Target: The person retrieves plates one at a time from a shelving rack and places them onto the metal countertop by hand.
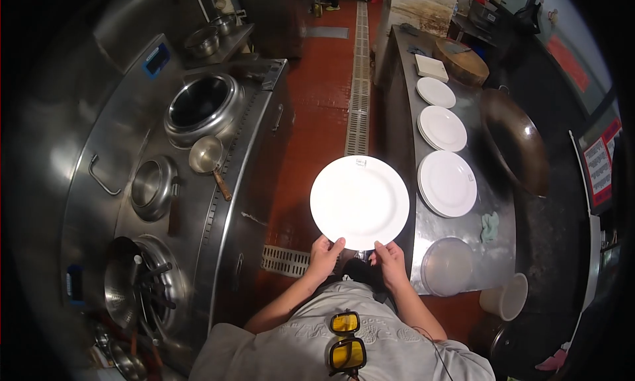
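Observation:
A round white plate (360, 202) is held out in front of my body, above the floor between the stove and the counter. My left hand (324, 256) grips its near rim on the left, thumb on top. On the right of the same rim, my right hand (389, 258) pinches it with the thumb over the edge. The fingers under the plate are partly hidden. A small printed mark shows at the plate's far edge. To the right, a stack of white plates (448, 184) lies on the steel counter (493, 255), with a second stack (442, 128) behind it.
On the left stands a steel stove (149, 182) with a wok burner (202, 106), a ladle (207, 155) and a steel bowl (151, 189). The counter holds a round clear lid or container (447, 267), a green cloth (489, 227), a chopping block (462, 60) and a large wok (516, 139).

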A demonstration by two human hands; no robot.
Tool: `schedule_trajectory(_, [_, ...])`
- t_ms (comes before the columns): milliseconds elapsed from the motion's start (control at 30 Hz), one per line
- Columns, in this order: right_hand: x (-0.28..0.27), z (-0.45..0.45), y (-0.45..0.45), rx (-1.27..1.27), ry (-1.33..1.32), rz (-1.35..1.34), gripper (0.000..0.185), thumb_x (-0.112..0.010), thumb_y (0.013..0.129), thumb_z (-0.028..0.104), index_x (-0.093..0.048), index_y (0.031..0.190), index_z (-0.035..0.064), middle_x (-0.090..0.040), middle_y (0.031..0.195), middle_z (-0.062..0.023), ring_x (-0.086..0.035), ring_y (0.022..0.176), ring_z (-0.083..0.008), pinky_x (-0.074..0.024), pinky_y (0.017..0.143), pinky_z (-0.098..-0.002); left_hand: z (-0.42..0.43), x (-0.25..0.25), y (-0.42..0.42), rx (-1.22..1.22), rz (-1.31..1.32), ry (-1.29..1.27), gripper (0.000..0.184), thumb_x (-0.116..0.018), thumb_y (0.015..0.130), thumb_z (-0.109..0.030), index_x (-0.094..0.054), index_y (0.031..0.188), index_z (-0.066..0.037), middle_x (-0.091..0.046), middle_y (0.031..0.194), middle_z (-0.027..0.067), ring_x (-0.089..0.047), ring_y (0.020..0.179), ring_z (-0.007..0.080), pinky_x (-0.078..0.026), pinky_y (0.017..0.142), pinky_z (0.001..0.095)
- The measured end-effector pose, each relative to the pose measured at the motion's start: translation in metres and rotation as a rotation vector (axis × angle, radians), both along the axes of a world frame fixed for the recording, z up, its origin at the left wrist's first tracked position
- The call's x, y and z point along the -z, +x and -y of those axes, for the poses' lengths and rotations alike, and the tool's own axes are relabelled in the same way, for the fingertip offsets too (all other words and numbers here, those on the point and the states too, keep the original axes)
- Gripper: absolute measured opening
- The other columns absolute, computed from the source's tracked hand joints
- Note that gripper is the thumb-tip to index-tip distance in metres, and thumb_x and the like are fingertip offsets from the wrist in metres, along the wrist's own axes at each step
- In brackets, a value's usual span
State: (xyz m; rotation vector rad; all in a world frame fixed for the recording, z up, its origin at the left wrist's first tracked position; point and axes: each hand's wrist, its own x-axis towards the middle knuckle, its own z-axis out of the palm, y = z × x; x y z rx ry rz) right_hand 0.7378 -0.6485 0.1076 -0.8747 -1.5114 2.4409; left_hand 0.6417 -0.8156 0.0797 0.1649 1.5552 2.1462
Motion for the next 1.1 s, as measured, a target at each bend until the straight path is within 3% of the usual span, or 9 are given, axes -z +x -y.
schedule_trajectory(200, [0.012,-0.033,-0.069,-0.028,-0.053,-0.015,0.017,-0.063,0.097,0.02,-0.061,0.091,0.0041,-0.063,0.071,-0.0028,-0.056,0.059,-0.0087,-0.0444,0.058,-0.0217,-0.028,-0.005,-0.068,0.007,0.019,-0.104,0.026,-0.059,0.097,-0.007,-0.058,0.119,0.006,-0.066,0.114,0.0093,-0.061,0.102,0.0137,-0.047,0.093,0.0296])
schedule_trajectory(300, [0.004,-0.057,-0.105,0.0,-0.079,-0.022,0.017,-0.063,0.097,0.02,-0.06,0.089,0.0048,-0.062,0.071,-0.0032,-0.055,0.058,-0.0088,-0.044,0.058,-0.022,-0.059,-0.011,-0.107,0.005,-0.036,-0.08,0.02,-0.062,0.098,-0.015,-0.062,0.114,-0.003,-0.064,0.095,-0.0018,-0.05,0.076,0.0033,-0.039,0.064,0.0207])
schedule_trajectory(400, [0.008,-0.088,-0.132,0.054,-0.059,-0.039,0.019,-0.062,0.097,0.02,-0.058,0.088,0.004,-0.062,0.07,-0.0039,-0.054,0.059,-0.0091,-0.0439,0.057,-0.0225,-0.098,-0.006,-0.144,0.026,-0.051,-0.052,0.018,-0.063,0.097,-0.017,-0.062,0.11,-0.003,-0.061,0.088,-0.0032,-0.048,0.071,0.0031,-0.038,0.062,0.0209])
schedule_trajectory(500, [0.015,-0.12,-0.144,0.14,-0.029,-0.051,0.02,-0.062,0.098,0.02,-0.057,0.087,0.0036,-0.062,0.07,-0.0044,-0.054,0.059,-0.0093,-0.0437,0.057,-0.0232,-0.132,-0.014,-0.178,0.225,-0.059,-0.213,0.024,-0.058,0.098,-0.009,-0.058,0.118,0.005,-0.066,0.113,0.01,-0.062,0.101,0.0132,-0.049,0.089,0.0285])
schedule_trajectory(633, [0.014,-0.158,-0.146,0.305,-0.038,-0.035,0.021,-0.062,0.097,0.021,-0.056,0.086,0.0049,-0.062,0.069,-0.0042,-0.053,0.059,-0.0087,-0.0427,0.057,-0.0227,-0.192,-0.028,-0.196,0.371,-0.076,-0.285,0.023,-0.059,0.098,-0.011,-0.059,0.115,0.005,-0.067,0.106,0.0082,-0.063,0.093,0.0119,-0.05,0.082,0.0271])
schedule_trajectory(900, [0.039,-0.173,-0.117,0.674,-0.067,0.026,0.023,-0.064,0.096,0.024,-0.055,0.086,0.006,-0.064,0.068,-0.0052,-0.055,0.055,-0.0094,-0.0433,0.054,-0.0222,-0.27,-0.005,-0.21,0.742,-0.029,-0.339,0.022,-0.061,0.097,-0.015,-0.062,0.11,0.003,-0.068,0.097,0.0048,-0.062,0.084,0.0082,-0.049,0.074,0.0242])
schedule_trajectory(1000, [0.044,-0.165,-0.109,0.818,-0.067,0.073,0.025,-0.064,0.096,0.025,-0.053,0.084,0.0064,-0.064,0.068,-0.0054,-0.055,0.054,-0.0093,-0.043,0.052,-0.0224,-0.294,-0.001,-0.205,0.838,-0.026,-0.257,0.015,-0.064,0.096,-0.019,-0.062,0.098,-0.004,-0.054,0.074,-0.005,-0.045,0.063,0.0034,-0.036,0.056,0.0213])
schedule_trajectory(1100, [0.033,-0.154,-0.109,0.945,-0.076,0.123,0.026,-0.064,0.096,0.026,-0.052,0.083,0.007,-0.065,0.068,-0.0056,-0.056,0.054,-0.0093,-0.0426,0.051,-0.0224,-0.312,0.006,-0.21,1.024,-0.022,-0.213,0.015,-0.062,0.097,-0.019,-0.062,0.1,-0.004,-0.054,0.074,-0.0053,-0.044,0.062,0.0031,-0.035,0.056,0.0212])
